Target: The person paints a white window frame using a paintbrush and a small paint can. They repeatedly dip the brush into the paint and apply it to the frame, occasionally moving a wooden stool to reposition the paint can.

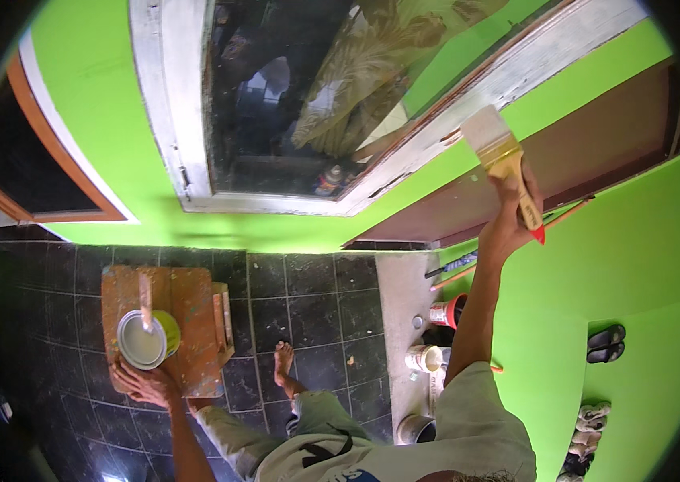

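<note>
Overhead, right hand [509, 217] grips one paintbrush [501, 157]; left hand [143, 381] holds one paint can [145, 339].

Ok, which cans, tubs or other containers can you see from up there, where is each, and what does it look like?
Paint can: round, open, pale paint inside, yellow-green side, on the wooden stool, by the left hand.
Red bucket: round, on the grey strip below the right arm.
Pale tin: round, just below the red bucket.
Grey pot: round, partly hidden by the shirt.
No signs or screens.
</note>
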`<state>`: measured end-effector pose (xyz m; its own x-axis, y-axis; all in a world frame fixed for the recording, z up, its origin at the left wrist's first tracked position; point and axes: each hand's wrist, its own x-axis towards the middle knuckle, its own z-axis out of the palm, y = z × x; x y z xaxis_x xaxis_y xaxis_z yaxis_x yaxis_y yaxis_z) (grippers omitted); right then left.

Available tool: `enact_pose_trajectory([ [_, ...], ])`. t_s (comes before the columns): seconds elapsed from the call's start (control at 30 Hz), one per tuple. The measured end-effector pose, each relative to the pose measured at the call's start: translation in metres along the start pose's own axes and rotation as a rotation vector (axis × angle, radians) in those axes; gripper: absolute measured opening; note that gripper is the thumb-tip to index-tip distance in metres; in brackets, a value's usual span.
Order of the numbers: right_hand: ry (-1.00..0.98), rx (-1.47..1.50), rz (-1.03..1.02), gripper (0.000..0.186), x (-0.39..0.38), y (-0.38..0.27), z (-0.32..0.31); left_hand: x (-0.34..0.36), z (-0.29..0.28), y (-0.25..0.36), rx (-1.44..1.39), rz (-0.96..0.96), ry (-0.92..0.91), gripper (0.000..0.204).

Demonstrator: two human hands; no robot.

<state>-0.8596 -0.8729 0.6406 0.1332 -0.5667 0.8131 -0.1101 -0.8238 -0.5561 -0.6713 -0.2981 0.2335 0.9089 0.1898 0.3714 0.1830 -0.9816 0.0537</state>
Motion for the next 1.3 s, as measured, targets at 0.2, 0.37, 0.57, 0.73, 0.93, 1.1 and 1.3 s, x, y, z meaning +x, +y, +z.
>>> enact_pose_trajectory([
  [0.2,-0.038,0.103,-0.059,0.049,0.073,-0.007,0.013,0.003,0.01,-0.009,-0.047,0.023,0.023,0.061],
  [0.37,-0.084,0.052,-0.102,0.043,0.091,0.018,0.018,0.002,0.016,-0.011,0.0,0.06,0.034,0.074],
  [0.57,-0.077,0.047,-0.104,0.04,0.091,0.025,0.032,0.0,0.016,-0.011,0.004,0.056,0.06,0.072],
  [0.73,-0.08,0.087,-0.102,0.04,0.097,0.035,0.035,0.001,0.013,-0.01,-0.054,0.057,0.064,0.064],
  [0.93,-0.078,0.003,-0.143,0.039,0.096,0.04,0.037,0.001,0.022,-0.017,0.002,0.077,0.081,0.07],
  [1.1,-0.075,-0.157,-0.339,0.036,0.087,0.037,0.045,0.002,0.017,-0.011,-0.025,0.057,0.072,0.064],
  [1.3,-0.077,-0.291,-0.504,0.029,0.08,0.032,0.053,0.002,0.02,-0.014,-0.057,0.043,0.036,0.065],
])
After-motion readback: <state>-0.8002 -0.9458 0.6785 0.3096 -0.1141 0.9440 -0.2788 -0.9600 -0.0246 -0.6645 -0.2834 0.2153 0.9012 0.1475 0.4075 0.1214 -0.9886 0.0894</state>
